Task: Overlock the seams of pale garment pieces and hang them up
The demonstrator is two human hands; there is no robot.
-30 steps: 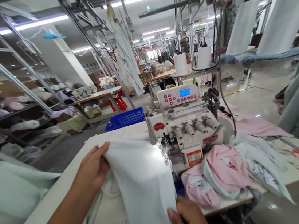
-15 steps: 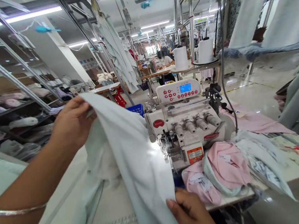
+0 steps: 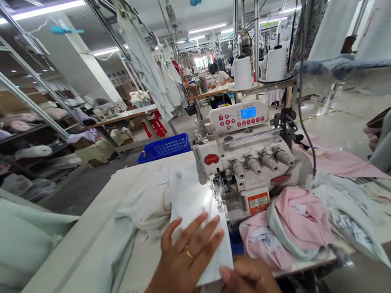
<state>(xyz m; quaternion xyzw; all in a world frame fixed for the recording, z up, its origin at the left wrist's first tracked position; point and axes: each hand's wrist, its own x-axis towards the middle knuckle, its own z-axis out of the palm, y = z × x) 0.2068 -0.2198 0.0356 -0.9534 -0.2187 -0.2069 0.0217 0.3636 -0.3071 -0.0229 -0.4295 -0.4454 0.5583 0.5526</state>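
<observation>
My left hand lies flat with fingers spread on a pale mint-white fabric piece, pressing it to the table. A ring is on one finger. My right hand pinches the near right corner of that fabric between thumb and finger. The fabric's right edge runs along the lit needle area of a white overlock sewing machine, just beyond my hands. Left of my left hand, more pale fabric trails in folds over the table.
Bundled pink and mint pieces lie right of the machine, beside patterned white cloth. A blue basket stands behind the white table. Thread cones rise behind the machine. Far back, a person sits at another table.
My left hand has let go of the raised fabric edge and come down to the right, flat on the cloth. The fabric now lies down on the table. My right hand stays at its near edge.
</observation>
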